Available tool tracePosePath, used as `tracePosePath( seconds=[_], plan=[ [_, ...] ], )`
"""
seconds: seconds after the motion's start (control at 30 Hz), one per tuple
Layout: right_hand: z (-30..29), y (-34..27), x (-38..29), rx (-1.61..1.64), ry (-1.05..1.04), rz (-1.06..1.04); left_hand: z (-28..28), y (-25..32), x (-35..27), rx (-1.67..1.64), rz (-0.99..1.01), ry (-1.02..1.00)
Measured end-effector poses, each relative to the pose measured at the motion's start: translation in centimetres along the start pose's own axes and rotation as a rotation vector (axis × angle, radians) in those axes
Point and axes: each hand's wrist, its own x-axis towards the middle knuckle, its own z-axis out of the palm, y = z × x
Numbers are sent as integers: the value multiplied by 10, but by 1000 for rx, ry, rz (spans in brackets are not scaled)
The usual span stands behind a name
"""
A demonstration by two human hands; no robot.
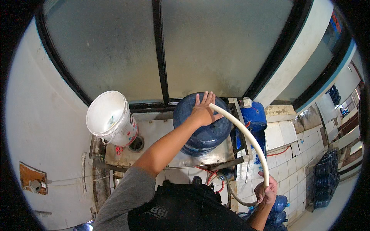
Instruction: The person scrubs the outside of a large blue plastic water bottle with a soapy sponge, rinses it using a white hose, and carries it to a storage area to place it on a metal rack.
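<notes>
A large blue water jug (193,114) stands on the metal-topped stand in front of me; its broad, rounded end is uppermost. My left hand (203,112) rests on it with the fingers spread. A cream-coloured flexible hose (245,130) arches from my right side to the jug, and its end appears just over the back of my left hand. Whether water comes out cannot be made out. My right hand (266,189) is closed around the hose lower down, off to the right. Past that grip, a greyer hose length (237,199) curves back below the stand.
A white plastic bucket (108,115) sits on the left of the metal top (162,130), beside a round drain hole (136,143) and red-handled scissors (118,150). Frosted window panes (225,49) rise behind. At right are a blue container (254,115) and several stacked jugs (326,179).
</notes>
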Motion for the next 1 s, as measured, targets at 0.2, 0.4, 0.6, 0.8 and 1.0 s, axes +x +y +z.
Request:
tracePosePath(
  seconds=[0.2,0.4,0.6,0.8,1.0],
  plan=[
    [-26,-4,-17,58,-35,88,8,-11,9,50,202,94],
    [-63,-8,-50,73,-95,154,11,-4,-11,-81,474,98],
    [-82,-11,-84,50,100,100,10,-5,-67,-50,543,48],
    [-84,0,-95,104,-10,96,-20,-44,-123,67,263,120],
    [-49,18,-74,178,-87,169,31,-80,-127,-500,-137,460]
  ],
)
